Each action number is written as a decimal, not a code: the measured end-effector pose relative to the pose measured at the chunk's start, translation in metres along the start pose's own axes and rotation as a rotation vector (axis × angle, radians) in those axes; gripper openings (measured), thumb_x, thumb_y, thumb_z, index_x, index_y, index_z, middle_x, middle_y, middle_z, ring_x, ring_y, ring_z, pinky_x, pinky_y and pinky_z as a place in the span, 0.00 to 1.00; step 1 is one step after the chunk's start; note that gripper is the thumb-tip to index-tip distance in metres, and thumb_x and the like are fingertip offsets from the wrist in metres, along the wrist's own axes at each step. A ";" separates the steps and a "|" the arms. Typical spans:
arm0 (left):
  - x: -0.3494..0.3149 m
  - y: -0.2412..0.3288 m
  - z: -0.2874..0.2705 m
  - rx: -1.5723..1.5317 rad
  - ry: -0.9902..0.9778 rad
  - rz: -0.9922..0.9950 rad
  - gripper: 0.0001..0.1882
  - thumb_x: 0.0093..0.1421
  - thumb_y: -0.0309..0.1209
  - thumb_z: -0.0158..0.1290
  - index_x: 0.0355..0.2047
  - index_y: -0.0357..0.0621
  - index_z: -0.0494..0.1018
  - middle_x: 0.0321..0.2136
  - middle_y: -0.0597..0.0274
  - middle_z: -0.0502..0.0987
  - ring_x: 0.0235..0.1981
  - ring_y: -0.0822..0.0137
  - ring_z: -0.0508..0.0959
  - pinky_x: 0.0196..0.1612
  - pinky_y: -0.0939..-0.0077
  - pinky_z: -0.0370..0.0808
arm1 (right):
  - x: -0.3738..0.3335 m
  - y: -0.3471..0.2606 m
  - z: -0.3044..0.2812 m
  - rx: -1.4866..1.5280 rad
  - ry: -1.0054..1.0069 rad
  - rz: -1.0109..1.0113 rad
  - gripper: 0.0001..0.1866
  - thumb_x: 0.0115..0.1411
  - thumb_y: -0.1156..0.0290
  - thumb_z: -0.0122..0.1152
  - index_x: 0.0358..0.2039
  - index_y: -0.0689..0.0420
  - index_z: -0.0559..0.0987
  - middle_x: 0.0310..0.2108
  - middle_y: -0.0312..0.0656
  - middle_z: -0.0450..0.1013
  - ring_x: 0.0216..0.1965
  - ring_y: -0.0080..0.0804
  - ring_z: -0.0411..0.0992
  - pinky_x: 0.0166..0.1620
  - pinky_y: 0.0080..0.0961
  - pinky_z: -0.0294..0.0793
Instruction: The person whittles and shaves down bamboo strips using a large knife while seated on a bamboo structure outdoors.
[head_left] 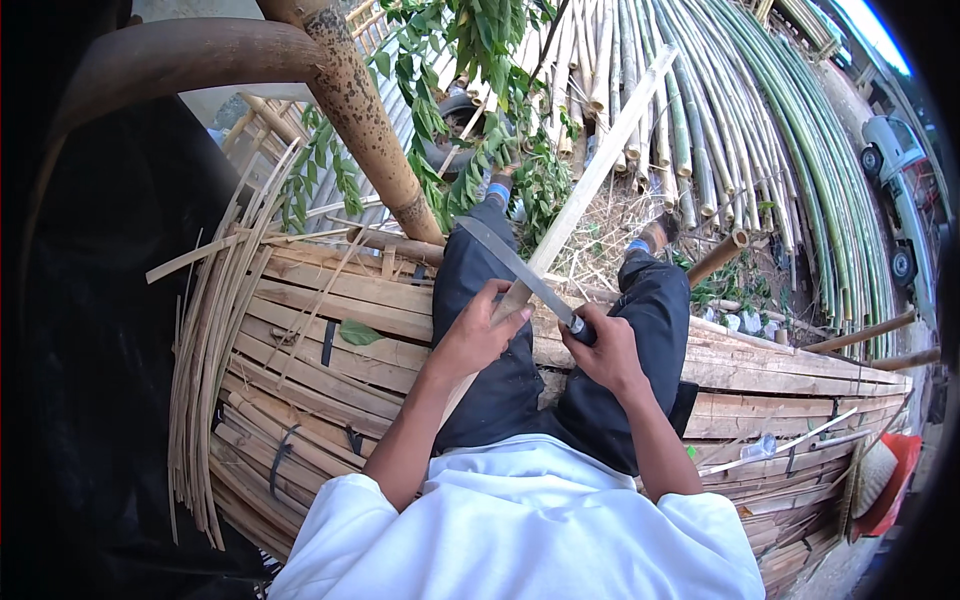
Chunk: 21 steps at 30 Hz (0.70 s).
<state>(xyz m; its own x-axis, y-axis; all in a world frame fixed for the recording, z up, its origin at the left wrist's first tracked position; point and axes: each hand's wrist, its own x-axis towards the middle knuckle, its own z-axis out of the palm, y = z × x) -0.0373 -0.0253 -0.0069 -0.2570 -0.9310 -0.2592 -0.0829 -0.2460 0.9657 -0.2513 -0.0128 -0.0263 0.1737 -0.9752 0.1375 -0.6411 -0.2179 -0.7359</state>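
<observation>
At the frame's centre, a seated person's left hand (478, 335) is pinching a long, flat, pale bamboo strip (603, 165) slanting upper right while the right hand (608, 350) is gripping a dark-handled, straight steel knife (518, 267) across it, apparently shaving, the next stroke likely needing a steady hold.

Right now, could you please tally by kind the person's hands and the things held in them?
Hands: 2, the left hand and the right hand
Knife: 1, in the right
Slat: 1, in the left
Total: 4
</observation>
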 end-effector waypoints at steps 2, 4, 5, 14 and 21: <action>0.003 0.007 0.002 -0.152 -0.081 -0.119 0.12 0.65 0.33 0.51 0.45 0.43 0.65 0.20 0.70 0.67 0.15 0.81 0.62 0.15 0.86 0.60 | 0.000 0.001 -0.003 -0.069 -0.011 -0.021 0.11 0.50 0.65 0.65 0.30 0.56 0.75 0.20 0.48 0.74 0.25 0.49 0.75 0.29 0.40 0.72; 0.004 0.013 0.005 -0.290 -0.114 -0.221 0.08 0.68 0.35 0.45 0.40 0.45 0.66 0.21 0.70 0.66 0.14 0.81 0.61 0.15 0.86 0.59 | 0.002 -0.002 -0.006 -0.136 -0.025 -0.041 0.11 0.50 0.64 0.64 0.30 0.55 0.75 0.20 0.48 0.74 0.25 0.49 0.75 0.29 0.41 0.73; 0.005 0.013 0.005 -0.288 -0.119 -0.224 0.08 0.68 0.35 0.45 0.40 0.45 0.66 0.21 0.70 0.66 0.14 0.81 0.61 0.15 0.86 0.59 | 0.007 -0.006 -0.008 -0.197 -0.042 -0.054 0.11 0.50 0.63 0.65 0.27 0.56 0.75 0.19 0.48 0.73 0.24 0.50 0.74 0.28 0.41 0.72; 0.021 0.004 0.022 -0.032 0.000 -0.286 0.14 0.68 0.37 0.41 0.31 0.42 0.70 0.13 0.68 0.63 0.13 0.79 0.62 0.14 0.83 0.59 | 0.029 0.015 -0.011 -0.382 -0.108 -0.054 0.10 0.46 0.62 0.63 0.22 0.55 0.77 0.15 0.47 0.72 0.21 0.50 0.74 0.27 0.42 0.73; 0.036 -0.019 0.022 0.356 0.124 0.189 0.19 0.70 0.42 0.37 0.36 0.41 0.70 0.14 0.69 0.64 0.12 0.76 0.62 0.16 0.78 0.62 | 0.059 0.038 -0.022 -0.470 -0.128 -0.110 0.09 0.44 0.63 0.61 0.24 0.53 0.80 0.13 0.47 0.71 0.19 0.49 0.74 0.27 0.43 0.74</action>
<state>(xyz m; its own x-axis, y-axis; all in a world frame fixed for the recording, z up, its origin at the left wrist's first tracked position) -0.0658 -0.0479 -0.0350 -0.1841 -0.9815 -0.0530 -0.3788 0.0211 0.9252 -0.2820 -0.0800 -0.0316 0.3304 -0.9392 0.0932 -0.8764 -0.3420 -0.3391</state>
